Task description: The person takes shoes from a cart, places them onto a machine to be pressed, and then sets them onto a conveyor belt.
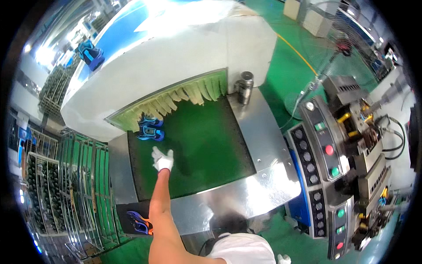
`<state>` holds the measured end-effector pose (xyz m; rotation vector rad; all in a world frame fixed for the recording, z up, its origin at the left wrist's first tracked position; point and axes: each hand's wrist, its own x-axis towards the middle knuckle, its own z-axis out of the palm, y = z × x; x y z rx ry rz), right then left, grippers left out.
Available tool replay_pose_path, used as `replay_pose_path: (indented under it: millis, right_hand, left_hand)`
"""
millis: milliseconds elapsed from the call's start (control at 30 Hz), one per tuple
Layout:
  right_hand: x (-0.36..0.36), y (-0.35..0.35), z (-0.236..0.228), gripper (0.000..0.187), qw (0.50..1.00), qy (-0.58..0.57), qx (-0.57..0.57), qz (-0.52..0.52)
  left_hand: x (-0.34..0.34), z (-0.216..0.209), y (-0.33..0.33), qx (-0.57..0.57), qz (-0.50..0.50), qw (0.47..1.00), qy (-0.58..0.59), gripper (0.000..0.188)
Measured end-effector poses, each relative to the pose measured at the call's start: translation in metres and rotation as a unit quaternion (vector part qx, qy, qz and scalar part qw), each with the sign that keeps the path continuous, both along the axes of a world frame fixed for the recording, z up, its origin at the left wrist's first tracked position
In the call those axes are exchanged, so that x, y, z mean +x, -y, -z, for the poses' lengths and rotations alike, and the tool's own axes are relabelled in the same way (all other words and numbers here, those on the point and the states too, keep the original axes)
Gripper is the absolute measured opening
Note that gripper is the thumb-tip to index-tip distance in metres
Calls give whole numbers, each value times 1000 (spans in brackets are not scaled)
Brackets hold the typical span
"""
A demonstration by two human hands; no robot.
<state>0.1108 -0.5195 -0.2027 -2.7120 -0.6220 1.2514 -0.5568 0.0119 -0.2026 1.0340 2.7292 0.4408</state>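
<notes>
My left hand, in a white glove, reaches over the green conveyor belt with its fingers apart and nothing in them. Just beyond the fingertips two blue-and-black sports shoes sit side by side on the belt. The farther one is close against the hanging strip curtain, which partly hides it. Only a small part of my right hand, also white-gloved, shows at the lower edge; its fingers are too cut off to read.
A metal flask stands on the steel edge right of the belt. Another blue shoe is on the machine top. Purple-and-orange shoe pieces lie at the near left. Wire racks stand left; a control panel and fan stand right.
</notes>
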Motion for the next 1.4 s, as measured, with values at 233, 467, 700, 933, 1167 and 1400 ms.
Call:
replay_pose_path:
  millis: [233,467,700,933,1167,1400]
  right_hand:
    - [20,-54,-67,59,982,47,-176,-57]
    - [-4,-218,-57,42,963,85,-5,-255]
    - [-205,-437,-109,89,921,-166,9,-352]
    - [-249,-429,-75,45,796,-29,321,-513]
    - [-70,-343,-191,80,886,-189,396,-148]
    - [24,-268,-281,64,677,-419,540,273]
  left_hand:
    - [-156,1,-114,25,7,999,-41,83]
    - [-197,32,-108,151,110,975,-117,27]
    - [-24,-1,-14,128,279,951,35,19]
    - [265,-113,62,118,506,799,302,14]
    - [430,-265,29,119,717,534,432,52]
    - [549,-285,-19,226,683,600,349,53]
